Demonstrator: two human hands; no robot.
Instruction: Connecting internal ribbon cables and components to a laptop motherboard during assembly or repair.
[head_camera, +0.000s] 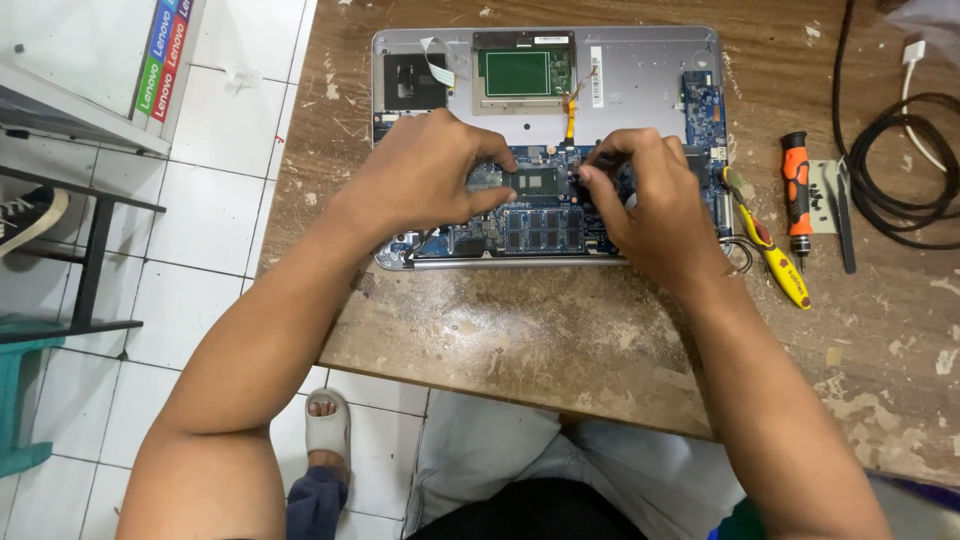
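An opened silver laptop base (640, 75) lies on a worn wooden table (520, 330), with its blue motherboard (545, 228) exposed. My left hand (425, 175) rests on the board's left half, its fingertips beside the processor chip (535, 182). Over the board's right half, my right hand (650, 205) has its fingers pinched together at a small part near the chip. What the fingertips grip is too small to make out. An orange ribbon cable (570, 115) runs from the board up toward the green touchpad board (520, 72).
A yellow screwdriver (770, 250) and an orange-and-black screwdriver (796, 195) lie right of the laptop, beside black tweezers (846, 225) and small screws on a pad (822, 195). Coiled black cable (900, 170) sits far right. White tiled floor (200, 220) lies left of the table edge.
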